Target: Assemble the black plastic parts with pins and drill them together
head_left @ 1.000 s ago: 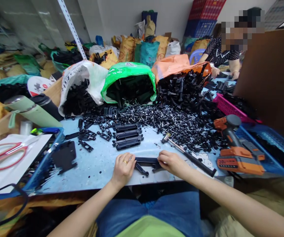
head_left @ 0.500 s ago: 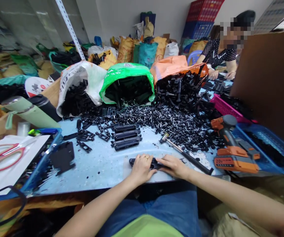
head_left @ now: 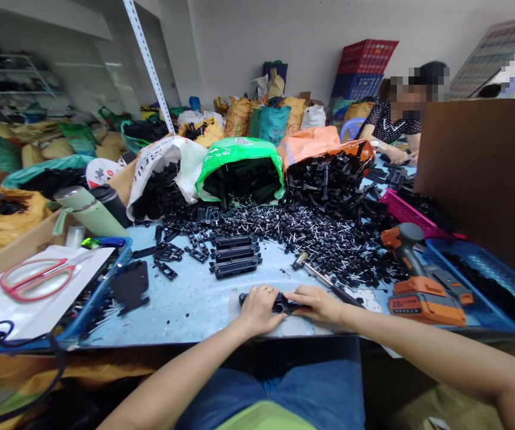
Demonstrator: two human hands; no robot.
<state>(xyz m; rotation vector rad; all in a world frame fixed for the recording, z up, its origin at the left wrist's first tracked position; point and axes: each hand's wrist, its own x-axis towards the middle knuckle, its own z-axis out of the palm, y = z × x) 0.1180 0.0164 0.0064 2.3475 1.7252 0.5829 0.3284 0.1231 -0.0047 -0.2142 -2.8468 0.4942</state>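
Observation:
Between my hands, near the table's front edge, lies a long black plastic part [head_left: 280,303]. My left hand [head_left: 261,309] is closed over its left portion, fingers on top and thumb at the near side. My right hand [head_left: 314,303] grips the right end, which its fingers mostly hide. Just beyond, three similar black plastic assemblies [head_left: 236,257] lie in a stacked row. A hammer [head_left: 324,278] rests right of them, its handle running toward my right forearm, which covers the end. Behind it spreads a heap of black-headed pins [head_left: 311,233] with metal shanks.
An orange cordless drill [head_left: 418,280] stands at right beside a blue basket [head_left: 438,251]. Open sacks, including a green one [head_left: 243,146], spill black parts at the back. Red scissors [head_left: 37,279] lie on paper at left. A co-worker [head_left: 389,125] sits behind a brown board [head_left: 481,191].
The camera view has tilted up and shifted slightly left. Both hands stay on the black plastic part, with the right hand slightly farther over its end.

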